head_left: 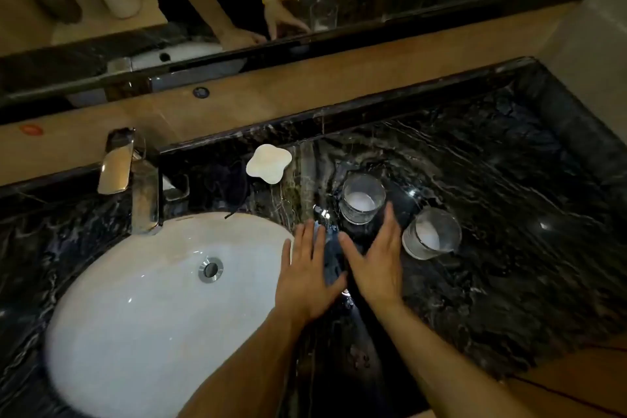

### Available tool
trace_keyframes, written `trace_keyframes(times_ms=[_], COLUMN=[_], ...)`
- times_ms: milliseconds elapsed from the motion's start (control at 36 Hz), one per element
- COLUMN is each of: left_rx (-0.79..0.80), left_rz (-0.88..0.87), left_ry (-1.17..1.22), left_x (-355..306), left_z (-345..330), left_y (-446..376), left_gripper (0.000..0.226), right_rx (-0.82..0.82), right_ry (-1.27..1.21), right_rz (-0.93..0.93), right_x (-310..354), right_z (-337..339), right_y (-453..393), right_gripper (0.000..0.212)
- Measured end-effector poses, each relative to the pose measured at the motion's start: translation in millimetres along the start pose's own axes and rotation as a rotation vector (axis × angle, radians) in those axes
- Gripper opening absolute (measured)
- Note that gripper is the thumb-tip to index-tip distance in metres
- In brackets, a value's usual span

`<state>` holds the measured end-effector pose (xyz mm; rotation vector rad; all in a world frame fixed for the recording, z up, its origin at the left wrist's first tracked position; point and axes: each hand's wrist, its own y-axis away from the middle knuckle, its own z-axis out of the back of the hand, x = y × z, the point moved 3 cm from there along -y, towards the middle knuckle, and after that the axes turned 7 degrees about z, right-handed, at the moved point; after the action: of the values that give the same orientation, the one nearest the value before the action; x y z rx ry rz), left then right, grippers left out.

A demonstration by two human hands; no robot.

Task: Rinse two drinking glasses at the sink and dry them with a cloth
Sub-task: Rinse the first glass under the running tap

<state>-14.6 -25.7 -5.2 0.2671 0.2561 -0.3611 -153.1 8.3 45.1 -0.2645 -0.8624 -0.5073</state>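
Both hands lie flat with fingers spread, the left hand (307,273) and right hand (378,260) pressing a dark cloth (334,256) on the black marble tabletop (509,248) just right of the sink (142,299); neither grip closes on anything. Two glasses stand upright toward the tabletop's back edge: the nearer glass (431,233) just beside the right hand, the farther glass (363,198) just beyond its fingertips.

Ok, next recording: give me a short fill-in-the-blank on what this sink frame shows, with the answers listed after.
1. The number of drinking glasses standing on the dark marble counter is ____.
2. Both glasses, the nearer glass and the farther glass, stand to the ____ of the white basin.
3. The left hand and the right hand are both ____, holding neither glass.
4. No water runs from the faucet, and the basin's drain is ____.

Missing words: two; right; open; uncovered
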Motion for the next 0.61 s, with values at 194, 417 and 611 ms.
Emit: trace_keyframes(times_ms=[194, 417, 611], left_rx=[-0.027, -0.05, -0.112], left_rz=[-0.009, -0.005, 0.008], left_ry=[-0.03, -0.021, -0.055], left_x=[-2, -5, -10], left_z=[-3, -1, 0], left_y=[1, 5, 12], left_gripper=[0.094, 0.092, 0.085], right_rx=[-0.063, -0.053, 0.005], right_ry=[-0.264, -0.287, -0.281], right_rz=[-0.091, -0.064, -0.034], right_x=[-3, -17, -9], right_z=[-17, -19, -16], right_y=[-46, -68, -64], right_gripper=[0.105, 0.083, 0.082])
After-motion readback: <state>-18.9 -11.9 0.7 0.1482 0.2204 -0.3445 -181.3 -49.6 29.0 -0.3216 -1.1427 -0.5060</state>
